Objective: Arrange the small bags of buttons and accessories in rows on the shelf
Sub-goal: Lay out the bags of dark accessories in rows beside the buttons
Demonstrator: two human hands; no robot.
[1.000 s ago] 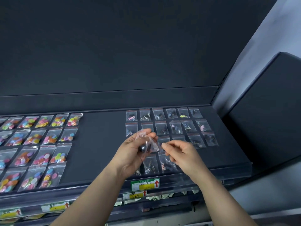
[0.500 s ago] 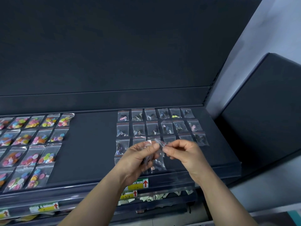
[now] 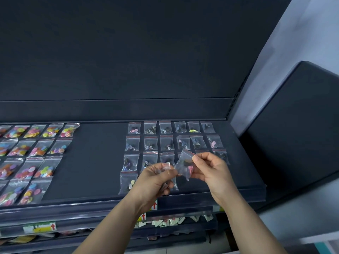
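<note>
On the dark shelf (image 3: 95,162) lie two groups of small clear bags in rows: colourful button bags (image 3: 34,158) at the left and dark accessory bags (image 3: 165,142) at the centre right. My right hand (image 3: 211,171) pinches one clear bag with a pink piece (image 3: 186,165) by its top corner, lifted above the front rows. My left hand (image 3: 154,180) grips a small bunch of bags (image 3: 165,167) just left of it. The two hands are close together, and they hide part of the front accessory rows.
A bare strip of shelf separates the two bag groups. The shelf front lip (image 3: 201,197) carries price labels (image 3: 39,227) with red arrows. Lower shelves hold more packets (image 3: 168,221). A dark panel (image 3: 293,134) stands at the right, beside a pale wall.
My right hand has drawn one bag away from the bunch in my left hand and raised it to the right. The view has shifted slightly right.
</note>
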